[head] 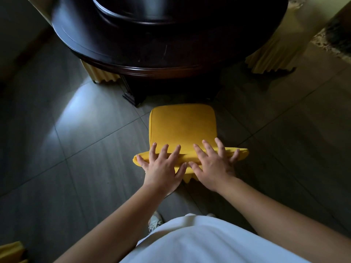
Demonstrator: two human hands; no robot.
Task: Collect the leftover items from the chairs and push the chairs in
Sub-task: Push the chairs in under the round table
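Observation:
A chair in a yellow cover stands just in front of me, its seat pointing toward the dark round table. Nothing lies on the seat. My left hand rests on the top of the chair's backrest with fingers spread and draped over it. My right hand lies beside it on the same backrest edge, fingers also spread. The front of the seat is close to the table's dark pedestal base, a short gap apart from the table's rim.
Two more yellow-covered chairs sit tucked under the table, one at the left and one at the right. Another yellow cover shows at the bottom left corner. Grey floor tiles surround the chair.

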